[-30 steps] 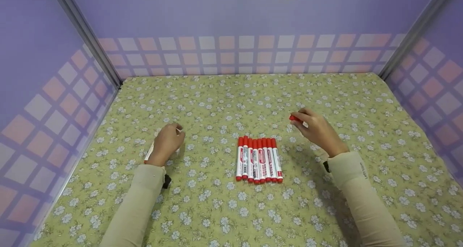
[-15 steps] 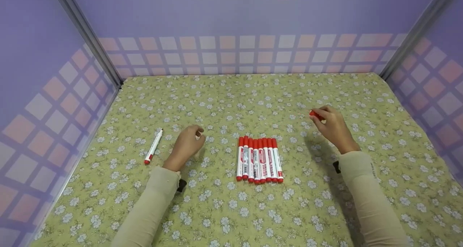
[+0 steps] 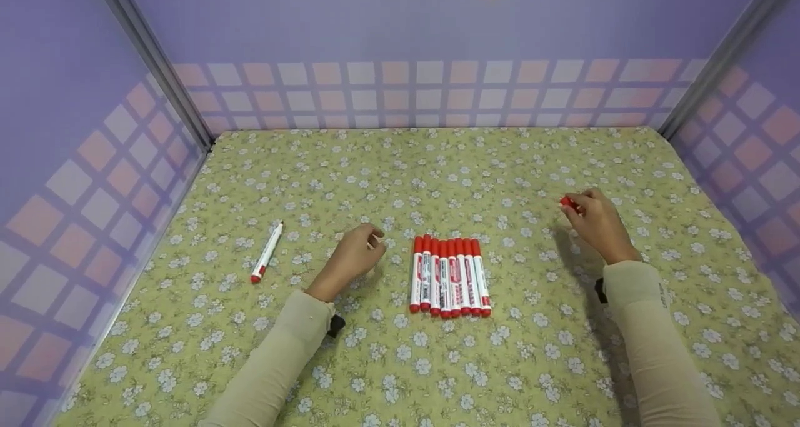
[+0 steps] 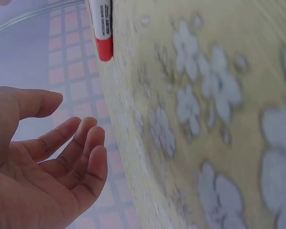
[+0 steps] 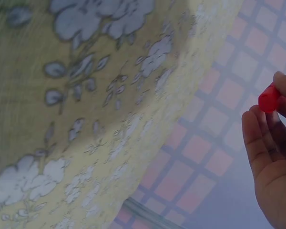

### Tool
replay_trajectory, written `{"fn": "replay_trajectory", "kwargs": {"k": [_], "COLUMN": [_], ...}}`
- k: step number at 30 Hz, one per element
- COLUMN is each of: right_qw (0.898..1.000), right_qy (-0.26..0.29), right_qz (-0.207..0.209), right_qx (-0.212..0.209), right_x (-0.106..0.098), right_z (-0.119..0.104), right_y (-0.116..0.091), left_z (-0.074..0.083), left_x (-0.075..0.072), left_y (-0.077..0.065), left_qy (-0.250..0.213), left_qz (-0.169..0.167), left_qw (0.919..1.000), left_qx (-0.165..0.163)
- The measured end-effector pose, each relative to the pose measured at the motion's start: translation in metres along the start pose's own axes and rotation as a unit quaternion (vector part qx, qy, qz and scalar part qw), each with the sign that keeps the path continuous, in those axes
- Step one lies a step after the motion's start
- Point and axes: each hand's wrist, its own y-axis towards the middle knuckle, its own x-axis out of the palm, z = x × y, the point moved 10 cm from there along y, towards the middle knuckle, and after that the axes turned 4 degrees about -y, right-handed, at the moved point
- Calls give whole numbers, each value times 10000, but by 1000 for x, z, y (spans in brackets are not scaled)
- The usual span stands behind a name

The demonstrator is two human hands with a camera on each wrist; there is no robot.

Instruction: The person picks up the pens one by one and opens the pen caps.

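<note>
The left hand [image 3: 350, 258] is hovering nearer the centre than a moment ago, its fingers curling loosely around nothing; the right hand [image 3: 601, 226] is reaching farther right, its fingers pinching a small red plastic cap [image 3: 567, 200]; the slim white uncapped marker [image 3: 268, 252] is lying alone at left, so cap and marker are sitting well apart; red-capped white markers [image 3: 454, 277] are lying side by side at lower centre; a yellow-green flowered cloth [image 3: 387, 377] is covering the tabletop [image 3: 400, 177]; purple checked walls [image 3: 375, 27] are enclosing it.
</note>
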Motion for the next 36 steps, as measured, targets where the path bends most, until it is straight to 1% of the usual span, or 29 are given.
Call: {"fn": "replay_trajectory", "kwargs": {"k": [8, 11, 13, 17, 20, 23, 26, 31, 33, 36], "right_qw": [9970, 9953, 9948, 9933, 9871, 9776, 9712, 9689, 9699, 9688], "right_qy": [196, 237, 238, 266, 409, 524, 590, 579, 526, 483], "right_qz": [-410, -508, -541, -685, -966, -1261, -1406, -1430, -1434, -1519], "right_qx": [619, 791, 830, 894, 1211, 1601, 1829, 1934, 1899, 1899], "right_x": [3, 5, 5, 8, 13, 19, 22, 23, 23, 24], "right_z": [29, 36, 38, 43, 51, 60, 66, 71, 71, 71], "right_y": [-6, -7, -8, -9, -13, -17, -21, -23, -22, -21], "left_z": [9, 13, 13, 10, 7, 4, 3, 6, 7, 7], "left_x": [19, 26, 32, 44, 52, 57, 60, 63, 64, 66], "left_y": [3, 4, 5, 6, 7, 8, 9, 11, 13, 14], "left_qy": [-152, -122, -107, -285, -397, -314, -169, 71, 150, 231], "left_qz": [-248, -410, -537, -807, -954, -982, -952, -959, -967, -985], "left_qw": [9995, 9990, 9983, 9953, 9922, 9906, 9905, 9914, 9918, 9914], "left_qx": [-109, -135, -183, -442, -704, -901, -980, -892, -822, -826]}}
